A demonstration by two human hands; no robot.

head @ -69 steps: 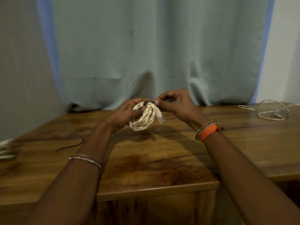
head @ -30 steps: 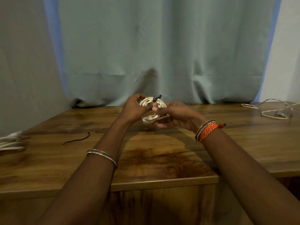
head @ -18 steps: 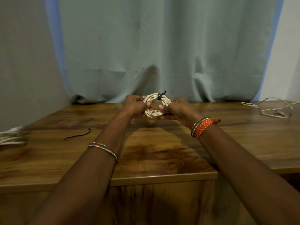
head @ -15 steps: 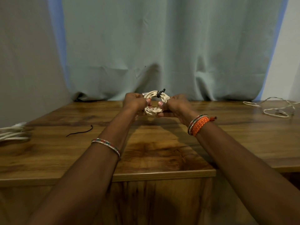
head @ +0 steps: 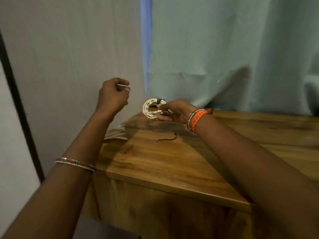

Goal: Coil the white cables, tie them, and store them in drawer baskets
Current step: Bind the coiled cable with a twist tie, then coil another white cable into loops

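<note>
**Q:** What has changed since half a second ago?

**A:** Both hands then held the coiled white cable (head: 152,109) between them. Now only the right hand (head: 174,111) holds it; the left hand (head: 112,96) has let go and risen clear. The view has also swung left, bringing the desk's left end into frame.

**Q:** What does that imply for the task?

**A:** A black tie (head: 159,100) sits at the coil's 12 o'clock, so coiling and tying appear finished for this cable. Storing is judged the step in hand. No drawer basket is visible.

**Q:** Where is the coil?

**A:** Just above the far left corner of the desk (head: 172,163), apart from its surface. A loose black tie (head: 167,139) lies on the wood at the coil's 5 o'clock; further white cables (head: 115,133) lie at its 7 o'clock, past the desk's edge.

**Q:** Describe each grip.

**A:** Right: fingers and thumb pinch the coil's 3 o'clock side, palm turned up, forearm reaching across. Left: raised at the coil's 9 o'clock, fingers loosely curled, holding nothing.
</note>
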